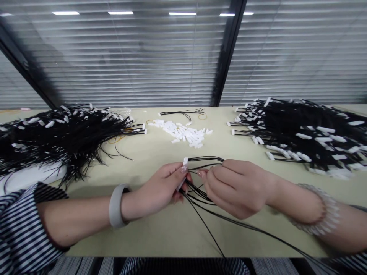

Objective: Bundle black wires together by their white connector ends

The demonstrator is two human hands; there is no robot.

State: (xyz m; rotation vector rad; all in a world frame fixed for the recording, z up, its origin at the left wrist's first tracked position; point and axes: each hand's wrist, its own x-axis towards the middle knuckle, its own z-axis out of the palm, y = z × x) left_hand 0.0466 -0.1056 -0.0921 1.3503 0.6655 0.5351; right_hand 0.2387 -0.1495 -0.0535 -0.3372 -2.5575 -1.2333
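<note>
My left hand (164, 185) pinches a white plastic connector (185, 162) between thumb and fingers, over the front middle of the table. Several thin black wires (205, 158) run out of its right side. A second white piece shows partly under my left fingers, with more black wires trailing toward the table's front right edge. Close by on the right, my right hand (237, 187) is closed, its thumb and forefinger pinching a black wire just short of the connector. The exact wire tip is hidden by the fingers.
Loose white connectors (185, 133) lie in a pile beyond my hands. Behind them is a short wire bundle (182, 112). Large heaps of black wires stand at the left (65, 137) and, with many white connectors, at the right (292, 126). Blinds (137, 61) hang behind the table (129, 244).
</note>
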